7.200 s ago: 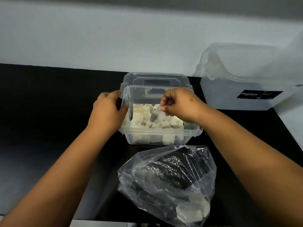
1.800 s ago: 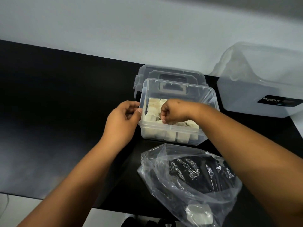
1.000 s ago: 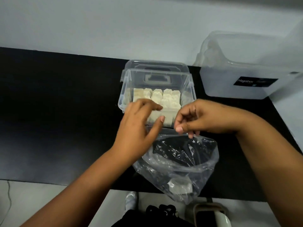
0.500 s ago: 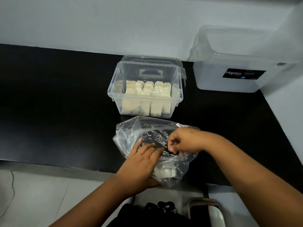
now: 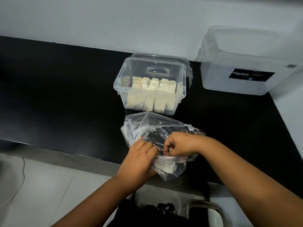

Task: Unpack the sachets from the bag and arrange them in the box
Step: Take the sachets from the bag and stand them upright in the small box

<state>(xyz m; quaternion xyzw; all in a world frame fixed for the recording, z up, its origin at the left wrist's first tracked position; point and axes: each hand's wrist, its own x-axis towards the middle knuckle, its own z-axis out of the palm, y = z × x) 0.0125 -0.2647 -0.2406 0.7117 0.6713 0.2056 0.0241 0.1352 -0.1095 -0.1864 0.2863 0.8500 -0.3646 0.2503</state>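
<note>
A clear plastic box [image 5: 122, 86] stands on the black counter with several cream sachets [image 5: 154, 86] upright in rows inside. In front of it lies a crumpled clear plastic bag [image 5: 139, 126], its closed end hanging over the counter's front edge. One white sachet [image 5: 164, 167] shows through the bag at that end. My left hand [image 5: 139, 159] presses on the bag's left side next to the sachet. My right hand [image 5: 178, 145] pinches the bag's plastic just above the sachet.
The box's lid [image 5: 188, 69] leans behind it. A large translucent tub with a black Megabox label [image 5: 250, 76] stands at the back right against the wall. Below the counter edge are a pale floor [image 5: 41, 185], a dark bag [image 5: 147, 213] and a chair part [image 5: 205, 210].
Both hands left the box and came down to the bag. They have since slid toward its near end, bunching the plastic around the sachet. The head view tilted down.
</note>
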